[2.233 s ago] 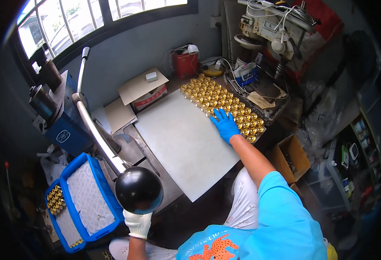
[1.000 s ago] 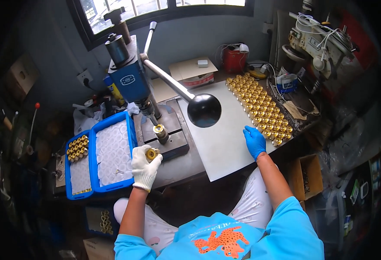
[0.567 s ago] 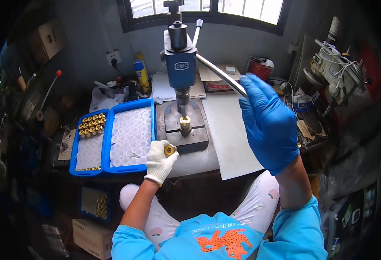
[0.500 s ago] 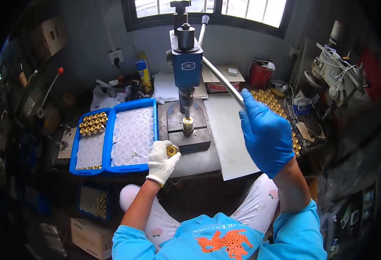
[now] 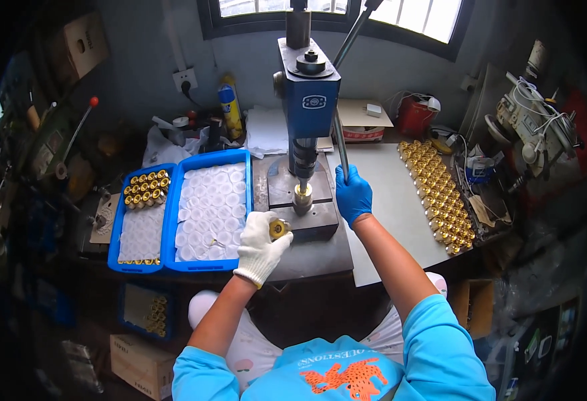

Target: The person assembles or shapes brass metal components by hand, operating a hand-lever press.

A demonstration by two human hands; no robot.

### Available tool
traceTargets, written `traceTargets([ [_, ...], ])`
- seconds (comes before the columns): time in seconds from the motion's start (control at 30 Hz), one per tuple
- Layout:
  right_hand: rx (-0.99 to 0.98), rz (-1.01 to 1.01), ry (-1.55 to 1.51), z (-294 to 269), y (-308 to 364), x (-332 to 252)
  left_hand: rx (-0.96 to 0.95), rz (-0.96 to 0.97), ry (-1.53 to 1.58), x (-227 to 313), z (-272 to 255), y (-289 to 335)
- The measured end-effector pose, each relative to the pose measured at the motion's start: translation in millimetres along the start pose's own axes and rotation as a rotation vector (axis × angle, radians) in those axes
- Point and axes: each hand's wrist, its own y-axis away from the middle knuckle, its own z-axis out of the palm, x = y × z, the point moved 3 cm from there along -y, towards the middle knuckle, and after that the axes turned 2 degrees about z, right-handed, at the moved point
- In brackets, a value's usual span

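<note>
My left hand (image 5: 262, 246), in a white knit glove, pinches a round brass fitting (image 5: 278, 229) at the front left of the press base. My right hand (image 5: 353, 194), in a blue glove, is wrapped round the long metal lever (image 5: 342, 137) of a blue arbor press (image 5: 309, 100). Under the press ram (image 5: 304, 160), another brass fitting (image 5: 303, 190) sits upright in a round steel holder (image 5: 302, 202) on the slotted base. The ram's tip is down at that fitting; whether it presses on it I cannot tell.
To the left, a blue tray (image 5: 247, 220) holds white round pieces; the blue tray (image 5: 114, 240) beside it holds brass fittings at its far end. Rows of brass fittings (image 5: 437, 194) stand on a pale sheet (image 5: 380, 247) at right. A spray can (image 5: 229, 110) stands by the wall.
My right hand has pulled the lever down toward me, and the ram has come down to the fitting in the holder. My left hand still holds its brass fitting, slightly farther right in view.
</note>
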Motion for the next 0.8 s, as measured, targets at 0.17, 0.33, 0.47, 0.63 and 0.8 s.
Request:
traceTargets([
  [0.17,-0.017,-0.042,-0.110,13.5,-5.0,10.6,-0.016,0.001,-0.040,5.7,4.0,-9.3],
  [0.33,-0.881,0.318,-1.446,-6.4,-10.4,33.4,0.005,-0.040,-0.039,5.6,5.3,-12.0],
  [0.47,-0.701,0.336,-1.161,5.8,6.3,40.5,-0.001,-0.088,-0.032,-1.4,12.8,-23.7],
  [0.63,-0.668,0.272,-0.833,55.4,34.8,10.3,0.023,-0.093,-0.078,-12.9,19.2,-42.0],
  [0.8,-0.597,0.274,-0.959,73.3,36.7,18.2,0.029,-0.035,-0.115,-15.5,27.8,-60.1],
])
